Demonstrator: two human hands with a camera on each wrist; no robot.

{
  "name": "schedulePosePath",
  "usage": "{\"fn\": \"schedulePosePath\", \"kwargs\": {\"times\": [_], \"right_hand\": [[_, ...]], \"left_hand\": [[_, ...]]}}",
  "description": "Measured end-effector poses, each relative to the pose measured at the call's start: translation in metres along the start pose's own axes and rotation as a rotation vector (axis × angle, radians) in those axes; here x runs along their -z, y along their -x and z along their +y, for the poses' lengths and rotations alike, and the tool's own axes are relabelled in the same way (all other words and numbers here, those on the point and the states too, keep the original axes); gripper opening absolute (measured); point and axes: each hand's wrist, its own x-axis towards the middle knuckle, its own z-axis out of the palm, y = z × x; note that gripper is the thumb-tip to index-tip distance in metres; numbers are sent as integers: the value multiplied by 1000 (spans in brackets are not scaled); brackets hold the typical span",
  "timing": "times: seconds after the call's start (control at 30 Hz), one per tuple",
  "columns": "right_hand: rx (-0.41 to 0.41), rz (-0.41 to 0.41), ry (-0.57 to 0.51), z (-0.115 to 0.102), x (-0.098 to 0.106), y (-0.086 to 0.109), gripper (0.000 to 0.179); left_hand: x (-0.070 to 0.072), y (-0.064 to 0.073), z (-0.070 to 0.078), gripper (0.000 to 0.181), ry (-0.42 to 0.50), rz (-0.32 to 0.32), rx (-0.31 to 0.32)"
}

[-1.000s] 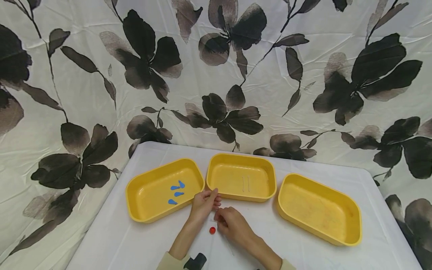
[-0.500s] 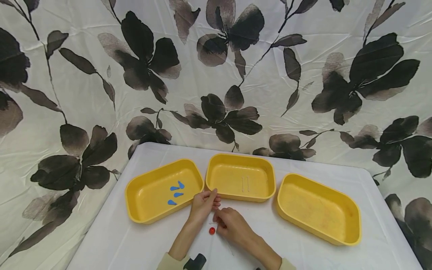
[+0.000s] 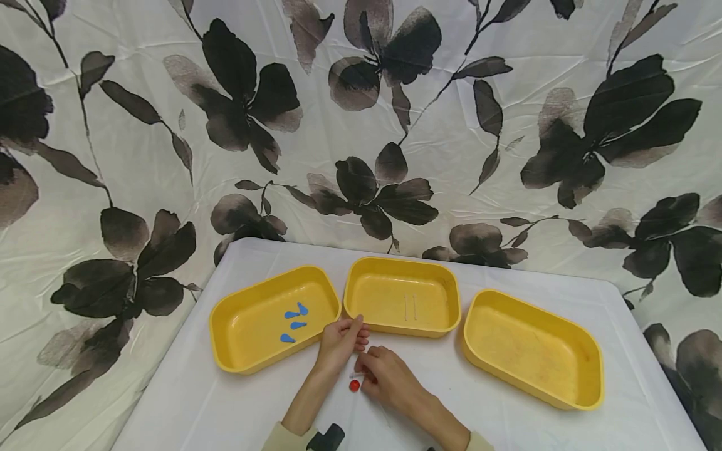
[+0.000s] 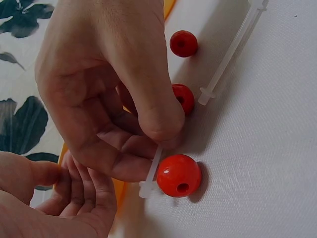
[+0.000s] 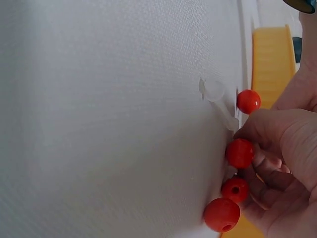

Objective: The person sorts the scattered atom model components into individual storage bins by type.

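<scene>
My right hand [image 3: 392, 379] pinches a thin white plastic stick [image 4: 155, 164] between thumb and fingers. The stick's flanged end sticks out beside a red bead [image 4: 179, 175] with a hole, which sits on the white cloth. Whether they touch I cannot tell. Other red beads [image 5: 239, 152] lie close under the right fingers. My left hand [image 3: 341, 341] rests by the near edge of the middle yellow bin, its fingers loosely curled and nothing visible in it. A second white stick [image 4: 230, 54] lies on the cloth, nearer the person.
Several blue teardrop-shaped pieces [image 3: 298, 325] lie in the left yellow bin [image 3: 242, 297]. The middle yellow bin [image 3: 366, 288] holds two thin white sticks [image 3: 410, 308]. Another yellow bin [image 3: 533, 354] stands at the right. A floral cloth [image 3: 361, 125] hangs behind the table.
The white stick's end in my right hand has come nearer to the red bead. My left hand stays about where it was.
</scene>
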Motion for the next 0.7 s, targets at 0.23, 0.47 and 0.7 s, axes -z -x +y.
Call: {"fn": "schedulePosePath", "kwargs": {"times": [0.23,0.47,0.7], "right_hand": [[54,77,7,2,1,3,23],[59,137,-136,5,10,7,22],[15,133,-306,7,27,8,20]], "left_hand": [[0,0,0,38,5,3,6],[0,-1,-1,37,1,1,6],[1,-2,-2,37,-19,4,-10]]}}
